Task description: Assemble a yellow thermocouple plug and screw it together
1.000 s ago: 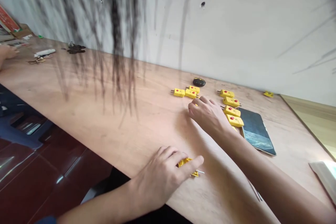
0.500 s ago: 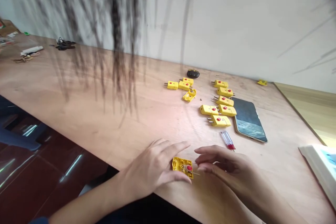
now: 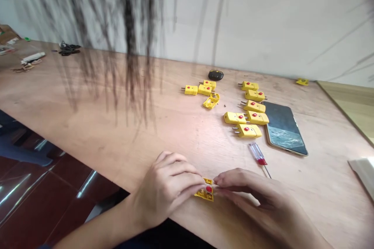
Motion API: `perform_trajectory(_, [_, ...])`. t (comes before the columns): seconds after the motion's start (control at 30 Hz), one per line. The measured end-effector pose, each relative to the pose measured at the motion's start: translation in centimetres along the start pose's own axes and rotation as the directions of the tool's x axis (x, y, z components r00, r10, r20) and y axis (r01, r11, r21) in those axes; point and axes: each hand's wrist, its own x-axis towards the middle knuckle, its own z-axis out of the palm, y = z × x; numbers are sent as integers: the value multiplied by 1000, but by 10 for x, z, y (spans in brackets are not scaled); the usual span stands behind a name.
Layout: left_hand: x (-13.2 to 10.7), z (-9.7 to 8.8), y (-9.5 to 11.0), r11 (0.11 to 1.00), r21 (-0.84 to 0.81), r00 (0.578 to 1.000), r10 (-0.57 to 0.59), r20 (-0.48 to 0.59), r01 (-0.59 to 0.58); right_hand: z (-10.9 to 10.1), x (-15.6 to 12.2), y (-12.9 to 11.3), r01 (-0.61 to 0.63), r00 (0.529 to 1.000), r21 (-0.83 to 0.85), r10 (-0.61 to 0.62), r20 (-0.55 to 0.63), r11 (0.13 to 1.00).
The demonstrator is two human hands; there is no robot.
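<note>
Wooden bench [image 3: 96,124]: nine yellow plugs [image 3: 248,130] closed, one shell [image 3: 211,100] open; your left hand [image 3: 166,190], right hand [image 3: 248,194] pinch another plug [image 3: 206,192].

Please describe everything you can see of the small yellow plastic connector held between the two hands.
The small yellow plastic connector is a flat, matte piece, held between the fingers of the left hand and the right hand, just above the wooden tabletop. The fingers hide much of it. A round red dot shows on its face. Whether it touches the tabletop cannot be told.
</note>
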Motion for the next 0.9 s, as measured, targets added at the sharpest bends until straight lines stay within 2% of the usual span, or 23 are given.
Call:
perform_trajectory(0.1, [2,-1,0,999,-20,1000,-26,0,26,-3,-2,-3,114,993,-147,-116,-2,983])
perform_trajectory(0.33, [1,2,-2,999,19,999,-36,40,35,-4,-5,-6,190,979,-321,-206,-15,928])
perform_trajectory(0.5, [-1,2,-4,997,33,992,-75,97,72,-7,2,-7,227,971,-340,-238,10,913])
perform_trajectory(0.73, [0,0,-6,990,-60,978,-117,175,130,-5,-1,-5,221,975,-315,-218,47,923])
perform_trajectory(0.9, [-1,0,-7,993,-6,964,-117,237,122,-4,-1,-2,250,968,-324,-237,82,913])
